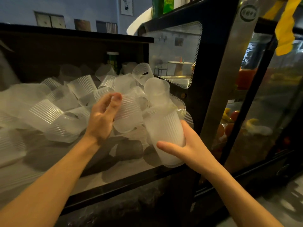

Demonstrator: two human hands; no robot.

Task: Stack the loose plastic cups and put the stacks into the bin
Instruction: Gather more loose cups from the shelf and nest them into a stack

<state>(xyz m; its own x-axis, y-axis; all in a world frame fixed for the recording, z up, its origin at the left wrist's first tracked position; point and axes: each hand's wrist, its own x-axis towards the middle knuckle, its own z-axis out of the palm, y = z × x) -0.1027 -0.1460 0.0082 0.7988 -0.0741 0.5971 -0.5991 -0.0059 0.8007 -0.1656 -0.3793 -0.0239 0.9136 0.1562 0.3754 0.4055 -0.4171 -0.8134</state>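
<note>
Gripping the tilted cup stack (161,118) near its lower end, right hand (185,145) wraps it: light, thin-walled, slippery, crushable. Left hand (104,118), fingers half-curled, meets a loose ribbed cup (131,110) at its fingertips; grip unclear.

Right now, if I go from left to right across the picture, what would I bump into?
pile of loose cups → left hand → stack of cups, gripped by the right hand → glass-fronted cabinet with fruit inside.
</note>
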